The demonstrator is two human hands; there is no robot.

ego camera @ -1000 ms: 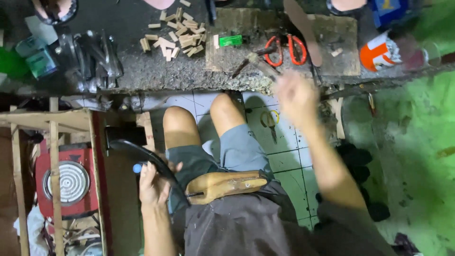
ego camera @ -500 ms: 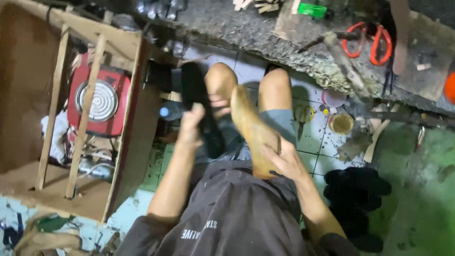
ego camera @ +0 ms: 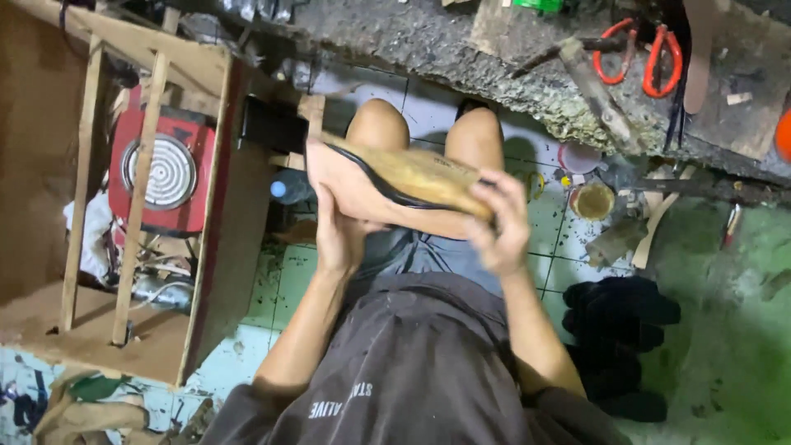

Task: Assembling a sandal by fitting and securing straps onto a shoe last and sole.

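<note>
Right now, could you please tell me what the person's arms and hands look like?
Both forearms are bare, with no gloves, rings or watch showing on the left hand or the right hand. A dark grey short-sleeved shirt with pale lettering covers the upper arms.

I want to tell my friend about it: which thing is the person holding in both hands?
Find the two bare knees at the picture's middle. Just below them, over the lap, the left hand and right hand hold a tan wooden shoe form. Unlike the red-handled scissors on the bench, it is foot-shaped with a dark-edged leather piece around it.
</note>
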